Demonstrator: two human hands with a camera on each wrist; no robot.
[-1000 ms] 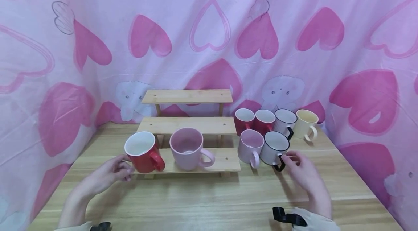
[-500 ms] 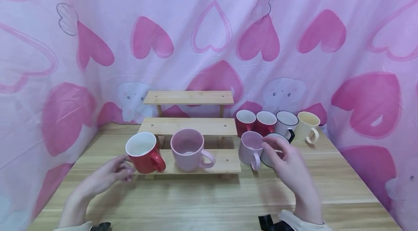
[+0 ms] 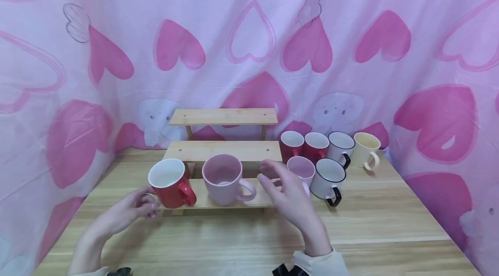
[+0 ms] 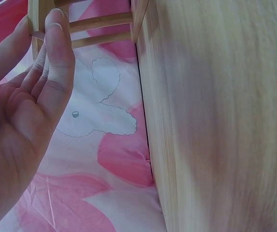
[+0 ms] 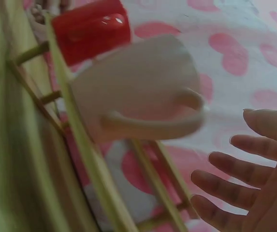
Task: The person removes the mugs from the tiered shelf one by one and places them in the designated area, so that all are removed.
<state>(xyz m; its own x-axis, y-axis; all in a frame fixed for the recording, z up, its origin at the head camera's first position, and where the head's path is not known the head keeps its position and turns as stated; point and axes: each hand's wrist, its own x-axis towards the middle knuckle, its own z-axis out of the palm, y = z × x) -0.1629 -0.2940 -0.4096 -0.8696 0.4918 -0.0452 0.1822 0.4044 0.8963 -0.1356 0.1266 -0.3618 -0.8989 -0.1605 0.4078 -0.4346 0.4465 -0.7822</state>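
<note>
A red mug (image 3: 171, 183) with a white inside stands on the lowest board of the three-tier wooden shelf (image 3: 269, 189), at its left end. Right of it on that board is a pink mug (image 3: 223, 180), handle pointing right. My left hand (image 3: 134, 206) is beside the red mug; in the left wrist view its thumb and fingers pinch the wooden end of the shelf (image 4: 40, 17). Empty, with fingers spread, my right hand (image 3: 290, 193) hovers right of the pink mug's handle. The right wrist view shows the spread fingers (image 5: 242, 166) apart from that mug.
Right of the shelf stand two red mugs (image 3: 291, 144), a smaller pink mug (image 3: 302, 167), two white mugs with black handles (image 3: 327, 180) and a cream mug (image 3: 362, 150). A heart-print cloth (image 3: 249, 29) hangs behind the wooden table (image 3: 218, 241).
My right hand has moved left, from the front white mug's handle past the smaller pink mug toward the pink mug on the shelf, its fingers spreading. My left hand has stayed in place.
</note>
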